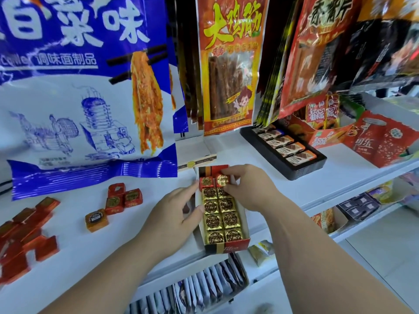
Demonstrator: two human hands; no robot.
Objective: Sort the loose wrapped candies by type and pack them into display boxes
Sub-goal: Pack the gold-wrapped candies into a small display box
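Note:
A red display box (235,247) lies on the white shelf (102,245), filled with two columns of gold-wrapped candies (222,219). A red-wrapped candy (205,182) sits at its far left corner. My right hand (247,186) pinches another red candy (222,179) at the far right corner. My left hand (174,211) rests against the box's left wall with its fingers relaxed. Three loose red candies (123,198) and one orange candy (96,219) lie to the left. A heap of red-orange candies (25,234) sits at the far left.
A big blue-and-white snack bag (79,98) and hanging red snack packs (229,71) stand behind. A black tray (301,172) of chocolate bars and red cartons (383,141) lie right. Sachets (192,288) fill the shelf below.

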